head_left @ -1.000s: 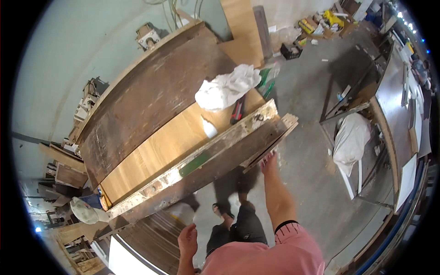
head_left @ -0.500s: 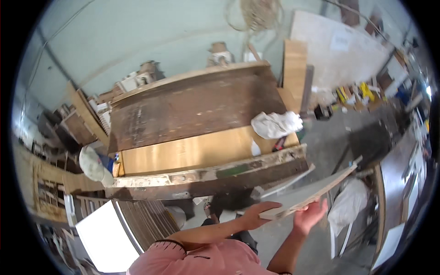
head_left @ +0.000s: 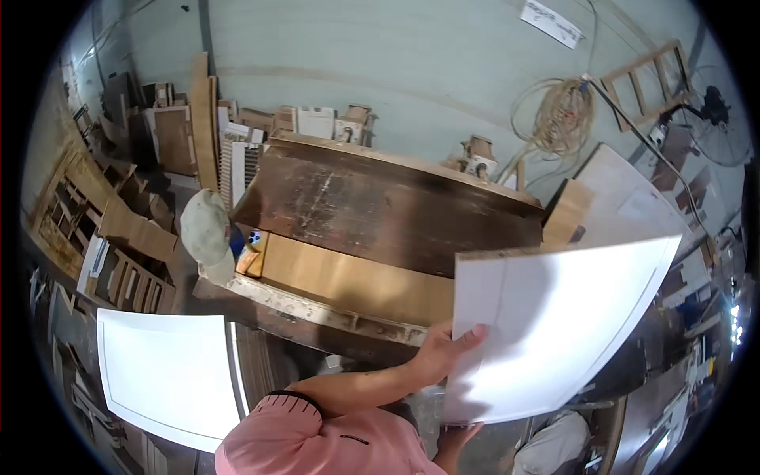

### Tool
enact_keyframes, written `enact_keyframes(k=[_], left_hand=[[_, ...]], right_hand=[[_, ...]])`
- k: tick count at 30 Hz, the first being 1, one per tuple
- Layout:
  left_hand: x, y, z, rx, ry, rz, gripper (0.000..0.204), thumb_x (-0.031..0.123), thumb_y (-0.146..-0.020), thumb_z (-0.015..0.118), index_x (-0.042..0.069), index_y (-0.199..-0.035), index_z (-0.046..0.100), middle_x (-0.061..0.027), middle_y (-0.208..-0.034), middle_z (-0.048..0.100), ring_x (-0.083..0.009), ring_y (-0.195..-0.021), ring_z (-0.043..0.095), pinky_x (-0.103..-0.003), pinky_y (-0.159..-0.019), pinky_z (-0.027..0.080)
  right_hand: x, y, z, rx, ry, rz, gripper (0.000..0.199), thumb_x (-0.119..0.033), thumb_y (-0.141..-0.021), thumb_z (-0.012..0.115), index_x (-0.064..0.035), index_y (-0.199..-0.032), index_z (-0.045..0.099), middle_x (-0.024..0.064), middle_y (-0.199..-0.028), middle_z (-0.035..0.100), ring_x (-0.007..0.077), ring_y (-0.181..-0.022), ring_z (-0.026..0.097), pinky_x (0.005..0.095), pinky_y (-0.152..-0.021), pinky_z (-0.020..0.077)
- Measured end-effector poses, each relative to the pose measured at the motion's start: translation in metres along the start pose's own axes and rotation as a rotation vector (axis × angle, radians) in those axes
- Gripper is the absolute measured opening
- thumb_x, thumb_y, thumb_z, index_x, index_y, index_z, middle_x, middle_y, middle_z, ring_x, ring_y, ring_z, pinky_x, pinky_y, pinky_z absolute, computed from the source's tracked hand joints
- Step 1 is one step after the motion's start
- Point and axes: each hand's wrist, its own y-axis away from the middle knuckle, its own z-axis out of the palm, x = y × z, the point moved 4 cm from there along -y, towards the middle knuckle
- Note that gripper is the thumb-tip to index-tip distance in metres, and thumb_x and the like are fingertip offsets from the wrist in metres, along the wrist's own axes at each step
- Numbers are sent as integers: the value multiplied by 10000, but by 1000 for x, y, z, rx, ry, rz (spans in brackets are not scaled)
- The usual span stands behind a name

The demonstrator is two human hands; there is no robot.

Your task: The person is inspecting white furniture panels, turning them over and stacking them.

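A large white panel (head_left: 570, 324) is held up with its broad face toward me. My left hand (head_left: 450, 350) is closed on its left edge, the thumb lying across the white face and the fingers hidden behind. At the panel's lower left corner, my right hand (head_left: 459, 437) grips the bottom edge, mostly covered from view. Beyond the panel stands a workbench (head_left: 396, 202) with a dark, worn top. A light wood board (head_left: 356, 277) lies along its near side, its right part hidden by the panel.
To my left is a stack of panels (head_left: 265, 360) beside another white panel (head_left: 170, 376). A pale cap (head_left: 206, 237) rests on the bench's left corner. A whitish sack (head_left: 554, 447) sits low on the right. Coiled hose (head_left: 558, 119) hangs on the wall.
The white panel has turned from nearly edge-on to face me and risen, now covering the bench's right end. My view has swung left. Both hands stay on the panel.
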Motion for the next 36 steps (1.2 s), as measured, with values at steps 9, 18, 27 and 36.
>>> enact_keyframes(k=[9, 18, 27, 36], left_hand=[[144, 19, -159, 175, 52, 319, 659, 457, -1013, 549, 6, -1479, 438, -151, -1299, 618, -240, -1143, 627, -360, -1033, 474], [82, 44, -341, 807, -628, -281, 550, 337, -1001, 565, -5, -1427, 494, -103, -1316, 584, -196, -1201, 526, -311, -1053, 379], [65, -24, -459, 981, -244, -464, 548, 380, -957, 515, 28, -1375, 560, -123, -1317, 614, -255, -1187, 575, -371, -1041, 419], [78, -179, -558, 721, -1318, -557, 638, 436, -930, 653, 4, -1389, 553, -227, -1397, 558, -323, -1298, 521, -413, -1069, 424]], right_hand=[[-125, -43, 67, -361, 353, -755, 654, -466, -1061, 430, 71, -1433, 467, 178, -1435, 520, 318, -1260, 539, 431, -1025, 458], [-172, -52, 255, -122, 1198, -1162, 611, -456, -978, 610, 91, -707, 601, 173, -566, 557, 212, -574, 519, 462, -587, 437], [-118, -145, 446, -207, 1571, -945, 442, -394, -928, 625, 11, -1087, 706, 283, -1017, 691, 416, -1037, 672, 451, -885, 507], [-81, -212, 547, -146, 1714, -1088, 524, -344, -860, 694, -121, -1329, 624, 181, -1381, 549, 385, -1318, 467, 487, -1107, 375]])
